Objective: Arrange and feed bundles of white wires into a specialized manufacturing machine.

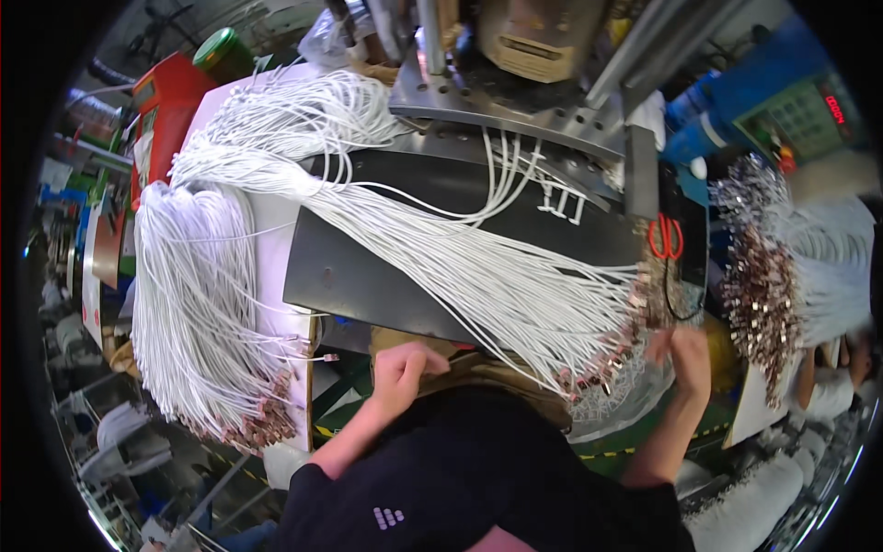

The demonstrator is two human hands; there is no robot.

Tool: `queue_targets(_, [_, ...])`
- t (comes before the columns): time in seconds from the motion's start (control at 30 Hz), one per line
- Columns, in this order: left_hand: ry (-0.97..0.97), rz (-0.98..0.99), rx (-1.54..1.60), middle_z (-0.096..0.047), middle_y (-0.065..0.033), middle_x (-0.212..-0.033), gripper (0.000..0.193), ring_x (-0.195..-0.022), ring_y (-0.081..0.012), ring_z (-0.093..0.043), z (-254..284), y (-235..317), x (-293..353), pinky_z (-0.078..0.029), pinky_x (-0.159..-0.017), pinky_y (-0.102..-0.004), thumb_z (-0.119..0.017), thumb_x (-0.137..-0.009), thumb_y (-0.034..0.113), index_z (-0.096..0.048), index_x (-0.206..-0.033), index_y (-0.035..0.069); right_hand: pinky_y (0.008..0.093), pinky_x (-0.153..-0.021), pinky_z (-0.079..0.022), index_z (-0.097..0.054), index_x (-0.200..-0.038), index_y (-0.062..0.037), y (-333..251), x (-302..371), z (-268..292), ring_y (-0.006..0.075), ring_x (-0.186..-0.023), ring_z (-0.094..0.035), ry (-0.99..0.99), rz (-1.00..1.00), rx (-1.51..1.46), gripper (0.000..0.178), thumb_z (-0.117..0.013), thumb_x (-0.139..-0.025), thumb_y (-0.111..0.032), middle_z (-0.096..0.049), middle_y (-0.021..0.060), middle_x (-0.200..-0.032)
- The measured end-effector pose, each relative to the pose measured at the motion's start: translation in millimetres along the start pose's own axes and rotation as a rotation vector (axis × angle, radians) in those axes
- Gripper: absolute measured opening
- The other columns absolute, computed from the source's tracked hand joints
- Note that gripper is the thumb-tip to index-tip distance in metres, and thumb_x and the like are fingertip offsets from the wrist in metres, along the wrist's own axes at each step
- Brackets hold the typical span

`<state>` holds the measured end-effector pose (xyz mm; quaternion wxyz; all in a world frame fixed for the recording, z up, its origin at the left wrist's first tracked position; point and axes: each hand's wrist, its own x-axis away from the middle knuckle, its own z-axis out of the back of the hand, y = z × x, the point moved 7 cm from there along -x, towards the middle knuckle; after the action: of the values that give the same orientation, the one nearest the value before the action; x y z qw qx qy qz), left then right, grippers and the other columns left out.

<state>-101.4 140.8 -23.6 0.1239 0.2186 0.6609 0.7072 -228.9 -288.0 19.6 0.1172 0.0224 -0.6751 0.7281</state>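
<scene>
A fan of white cables [441, 244] lies across the black work plate [345, 271], its coppery metal connector ends [598, 373] toward the near right. My left hand [402, 375] is just below the plate's near edge, fingers curled closed; whatever may be in them is hidden. Near the connector ends, my right hand [682, 357] is raised and smeared by motion, so its grip is unclear. Below those ends sits a clear plastic bag [612, 409] with small transparent pieces. Several white cables run under the press [515, 115], beside a white moulded plastic piece [561, 200].
A thick cable bundle [193, 304] hangs over the white table [285, 317] at left; another coil [313, 110] lies behind. Red-handled scissors [665, 237] stand right of the plate. More cables with coppery ends [759, 285] lie at far right, below a blue control box [800, 110].
</scene>
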Motion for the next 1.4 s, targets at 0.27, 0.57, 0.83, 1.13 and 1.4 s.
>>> queue_targets(0.27, [-0.369,-0.79,-0.89,-0.052,-0.0184,-0.138,0.051,-0.128,-0.0365,-0.049,-101.8,96.5,-102.0,-0.038,-0.109,-0.0466,-0.069,-0.091,0.036,-0.059,-0.128,0.003,0.0372,-0.098,-0.046,-0.072,-0.109,0.0002,-109.1,-169.0,-166.1,0.0284,-0.116,-0.058,-0.023,0.617,0.99,0.027,-0.063,-0.093,-0.02,-0.066,0.0137,-0.123])
queue_targets(0.57, [-0.564,-0.209,-1.125,-0.067,-0.0141,-0.105,0.043,-0.097,-0.0308,-0.063,36.5,96.5,-181.9,-0.05,-0.084,-0.037,-0.075,-0.086,0.029,-0.066,-0.117,0.001,0.0289,-0.052,-0.029,-0.047,-0.065,-0.0096,67.8,83.5,62.1,0.0101,-0.054,-0.039,1.224,0.355,0.09,0.035,-0.051,-0.098,-0.022,-0.044,-0.0008,-0.063])
queue_targets(0.83, [-0.271,-0.105,-0.518,-0.066,-0.0114,-0.084,0.031,-0.078,-0.0255,-0.063,45.1,131.4,-191.6,-0.048,-0.07,-0.0362,-0.074,-0.086,0.027,-0.067,-0.103,0.002,0.0349,-0.087,-0.049,-0.067,-0.108,0.004,154.4,142.9,5.7,0.0257,-0.093,-0.065,1.14,-0.194,0.424,0.023,-0.058,-0.1,-0.016,-0.069,0.0158,-0.101])
queue_targets(1.13, [-0.492,-0.478,-0.589,-0.061,-0.0094,-0.072,0.022,-0.068,-0.0177,-0.059,-100.4,159.6,-148.2,-0.047,-0.064,-0.0348,-0.066,-0.095,0.024,-0.065,-0.103,0.004,0.0432,-0.098,-0.047,-0.061,-0.127,-0.0071,-171.6,-77.2,-130.2,0.0351,-0.116,-0.058,0.233,0.527,1.017,0.051,-0.075,-0.08,-0.023,-0.062,0.0167,-0.123])
queue_targets(1.4, [-0.268,-0.307,-0.804,-0.061,-0.0069,-0.071,0.023,-0.067,-0.0153,-0.055,0.0,110.9,-177.9,-0.047,-0.065,-0.0325,-0.063,-0.098,0.022,-0.067,-0.1,0.0,0.0444,-0.081,-0.053,-0.061,-0.126,-0.0084,-106.5,-113.4,-142.5,0.0342,-0.098,-0.067,-0.012,0.372,1.099,0.042,-0.071,-0.086,-0.02,-0.069,0.0137,-0.109])
